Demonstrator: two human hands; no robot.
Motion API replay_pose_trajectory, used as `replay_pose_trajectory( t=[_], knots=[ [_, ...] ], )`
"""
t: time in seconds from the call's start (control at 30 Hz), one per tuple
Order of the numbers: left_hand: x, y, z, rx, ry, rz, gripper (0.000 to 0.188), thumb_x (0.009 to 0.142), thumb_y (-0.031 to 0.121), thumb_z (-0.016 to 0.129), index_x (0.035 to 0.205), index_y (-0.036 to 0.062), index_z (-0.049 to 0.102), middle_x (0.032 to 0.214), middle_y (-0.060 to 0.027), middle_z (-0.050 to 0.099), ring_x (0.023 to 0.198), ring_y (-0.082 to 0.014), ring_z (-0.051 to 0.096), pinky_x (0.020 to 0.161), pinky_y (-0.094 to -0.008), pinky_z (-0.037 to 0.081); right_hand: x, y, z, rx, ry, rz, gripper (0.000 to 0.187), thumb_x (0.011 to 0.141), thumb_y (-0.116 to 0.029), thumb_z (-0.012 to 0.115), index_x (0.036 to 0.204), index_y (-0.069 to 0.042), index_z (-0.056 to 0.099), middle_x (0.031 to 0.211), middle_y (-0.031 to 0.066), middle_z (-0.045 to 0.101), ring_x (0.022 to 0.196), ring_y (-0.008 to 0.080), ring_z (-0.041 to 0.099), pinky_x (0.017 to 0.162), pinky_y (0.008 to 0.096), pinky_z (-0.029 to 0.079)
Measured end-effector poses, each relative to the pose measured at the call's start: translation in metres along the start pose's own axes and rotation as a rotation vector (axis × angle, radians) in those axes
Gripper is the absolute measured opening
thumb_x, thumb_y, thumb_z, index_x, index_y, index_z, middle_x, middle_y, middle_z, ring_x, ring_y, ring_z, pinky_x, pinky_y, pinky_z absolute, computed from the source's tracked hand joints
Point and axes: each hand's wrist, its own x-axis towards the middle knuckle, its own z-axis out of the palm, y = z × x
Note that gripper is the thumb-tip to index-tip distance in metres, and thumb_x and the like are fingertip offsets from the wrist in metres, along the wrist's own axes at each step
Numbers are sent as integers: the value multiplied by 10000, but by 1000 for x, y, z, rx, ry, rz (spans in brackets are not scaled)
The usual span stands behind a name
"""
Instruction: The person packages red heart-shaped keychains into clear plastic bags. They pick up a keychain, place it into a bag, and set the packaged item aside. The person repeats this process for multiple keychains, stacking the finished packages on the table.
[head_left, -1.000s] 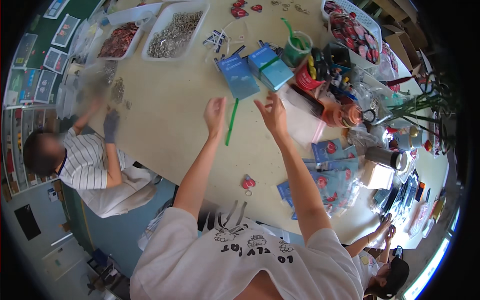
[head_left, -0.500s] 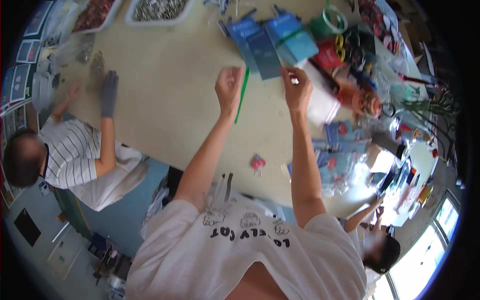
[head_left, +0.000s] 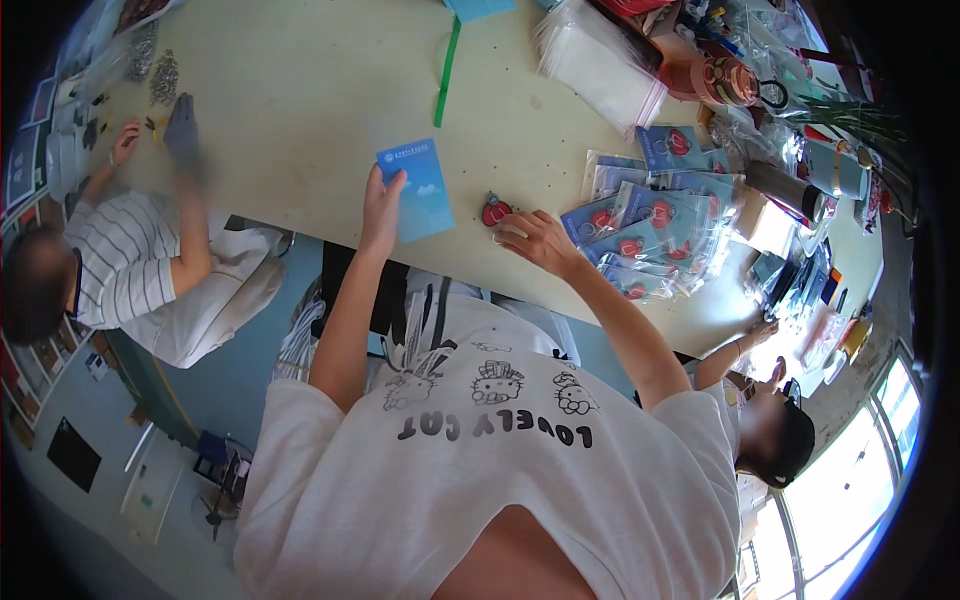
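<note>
My left hand [head_left: 379, 212] grips a blue card [head_left: 427, 200] with pale clouds by its left edge, thumb on its face, above the table's near edge. To the right, a small red keychain [head_left: 495, 209] with a metal ring lies on the table. The fingers of my right hand [head_left: 543, 243] are closed at its ring end. Just beyond that hand is a pile of clear bags [head_left: 640, 225], several holding blue cards with red keychains.
A green strip [head_left: 448, 75] lies farther off, by more blue card at the top edge. Clear bags [head_left: 600, 65] are stacked near an orange bottle [head_left: 725, 80]. A person [head_left: 140, 270] works at left, one hand gloved; another person [head_left: 770, 430] sits at right.
My left hand has come nearer and now holds a blue card. My right hand has left the far cards and moved down to the keychain. The view has shifted toward the near edge.
</note>
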Motion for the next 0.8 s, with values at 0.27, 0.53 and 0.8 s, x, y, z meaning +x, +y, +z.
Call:
replay_pose_trajectory(
  t=[0.27,0.53,0.8],
  knots=[
    [-12,-20,-6,242,-83,331,152,935,77,586,1054,-5,540,947,-34,595,889,-86,556,801,-236,440,38,-26,-14,244,255,87,164,793,-75,709,917,-43,607,1071,92,548,1006,253,558,828,363,469],
    [-66,34,74,-173,-243,122,181,954,112,575,1087,-10,595,989,-33,632,920,-85,591,837,-234,468,90,-68,-81,225,683,460,108,795,-65,716,876,-40,649,1091,116,509,969,278,505,827,366,427],
    [-75,56,98,-281,-212,163,175,946,129,592,1077,15,613,995,-21,640,917,-72,574,835,-234,443,106,-98,-125,664,883,611,210,837,-55,698,1017,-12,599,1108,95,538,781,127,587,519,247,483]
  ],
)
